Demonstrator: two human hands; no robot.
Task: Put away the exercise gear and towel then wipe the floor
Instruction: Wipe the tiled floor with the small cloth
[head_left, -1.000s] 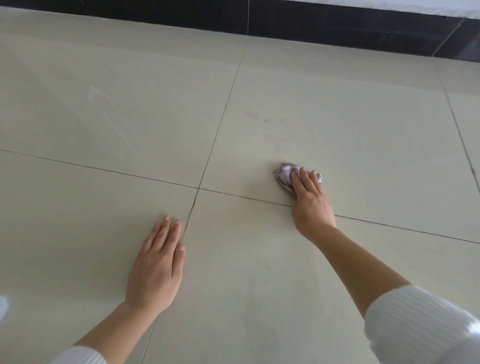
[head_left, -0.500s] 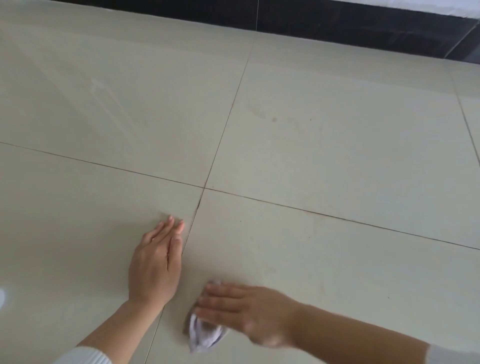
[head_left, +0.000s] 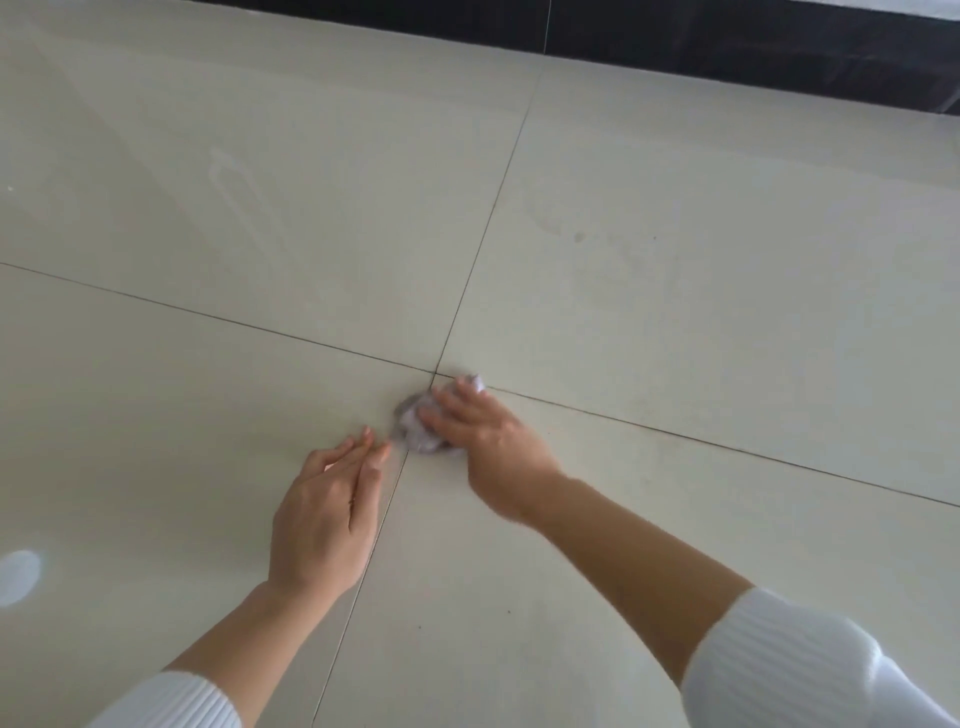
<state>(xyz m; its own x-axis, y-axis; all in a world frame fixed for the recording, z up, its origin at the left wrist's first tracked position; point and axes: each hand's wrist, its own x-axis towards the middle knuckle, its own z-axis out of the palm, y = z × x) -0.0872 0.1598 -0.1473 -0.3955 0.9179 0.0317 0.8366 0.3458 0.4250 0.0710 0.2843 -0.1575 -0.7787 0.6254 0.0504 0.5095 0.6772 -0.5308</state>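
A small crumpled pale grey-lilac cloth (head_left: 415, 431) lies on the cream tiled floor (head_left: 675, 322), right where four tiles meet. My right hand (head_left: 488, 447) presses down on the cloth with its fingers spread over it and covers most of it. My left hand (head_left: 327, 519) lies flat on the tile just left of the cloth, palm down, fingers together, holding nothing. Its fingertips are a short way from the cloth. Both sleeves are white and ribbed.
A black skirting band (head_left: 727, 47) runs along the wall at the top. Faint smears and a small dark spot (head_left: 577, 237) mark the far right tile. A light streak (head_left: 228, 176) shows on the far left tile. A bright reflection (head_left: 18, 577) sits at the left edge.
My right hand has swept the cloth from near my body, by my left wrist, forward to the tile junction. One second ago it was farther out to the right. My left hand stayed planted.
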